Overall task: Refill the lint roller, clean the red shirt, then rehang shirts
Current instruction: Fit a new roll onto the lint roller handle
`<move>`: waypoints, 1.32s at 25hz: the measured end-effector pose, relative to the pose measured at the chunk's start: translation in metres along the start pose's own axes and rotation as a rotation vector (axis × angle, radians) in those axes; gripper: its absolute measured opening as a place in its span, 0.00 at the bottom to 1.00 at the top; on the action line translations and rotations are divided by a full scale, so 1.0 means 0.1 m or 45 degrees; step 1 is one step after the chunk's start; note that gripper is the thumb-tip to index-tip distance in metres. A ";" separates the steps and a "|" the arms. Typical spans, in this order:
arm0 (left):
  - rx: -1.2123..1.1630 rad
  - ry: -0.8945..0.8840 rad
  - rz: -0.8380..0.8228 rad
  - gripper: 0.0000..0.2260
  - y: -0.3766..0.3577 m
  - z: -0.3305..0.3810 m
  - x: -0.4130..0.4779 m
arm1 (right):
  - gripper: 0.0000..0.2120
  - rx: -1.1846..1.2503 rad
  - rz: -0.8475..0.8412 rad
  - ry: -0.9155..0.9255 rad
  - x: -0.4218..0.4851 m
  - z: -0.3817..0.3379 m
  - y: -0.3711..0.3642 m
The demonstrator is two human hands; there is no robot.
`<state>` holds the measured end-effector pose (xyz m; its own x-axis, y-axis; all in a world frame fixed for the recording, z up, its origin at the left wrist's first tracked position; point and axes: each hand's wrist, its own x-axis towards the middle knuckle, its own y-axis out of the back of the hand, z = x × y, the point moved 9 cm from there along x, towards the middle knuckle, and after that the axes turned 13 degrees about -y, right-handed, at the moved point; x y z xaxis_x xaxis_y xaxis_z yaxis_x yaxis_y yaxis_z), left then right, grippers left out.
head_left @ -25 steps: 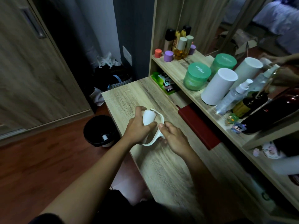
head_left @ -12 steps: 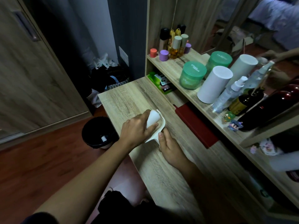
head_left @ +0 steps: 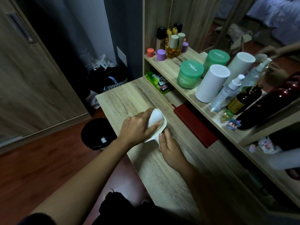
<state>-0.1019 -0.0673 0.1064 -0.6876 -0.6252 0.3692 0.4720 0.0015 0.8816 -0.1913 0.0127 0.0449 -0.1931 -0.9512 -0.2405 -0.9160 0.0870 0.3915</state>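
Two hands are closed on the lint roller as I watch from my station. The left hand has its fingers and thumb curled round the white refill roll, which sits in the roller's curved white frame, right under the left fingertips. The right hand holds the handle end just below that. Its thumb lies along the handle and its other fingers are tucked beneath, so I cannot see exactly how they lie. Both hands are low over the desk; I cannot tell whether the frame's far edge touches the wood. Beyond the right fingers lies a flat red case, and out past the left knuckles a black bin stands on the floor.

I judge this to be the refill step, with the roll being seated on its spindle. Next I would want a firm push along the axis while the right hand braces the handle, then a test spin. No shirt is in view, so cleaning waits.
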 end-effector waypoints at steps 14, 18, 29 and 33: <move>0.216 -0.741 -0.005 0.19 0.09 0.45 -0.27 | 0.09 0.212 0.178 -0.020 0.15 0.05 0.23; -0.082 0.237 0.109 0.32 0.34 -0.62 -0.18 | 0.08 0.221 0.178 -0.026 0.10 0.00 0.23; 0.068 0.114 0.041 0.31 0.60 -0.65 -0.27 | 0.12 0.181 0.175 -0.003 0.12 -0.24 0.04; -0.255 0.274 0.183 0.21 0.91 -0.99 -0.42 | 0.14 0.153 0.135 -0.017 0.28 -0.46 -0.24</move>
<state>0.0251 -0.1181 0.1421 -0.4837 -0.7803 0.3963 0.6695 -0.0383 0.7418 -0.1583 -0.0299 0.0699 -0.2951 -0.9309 -0.2154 -0.9256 0.2226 0.3063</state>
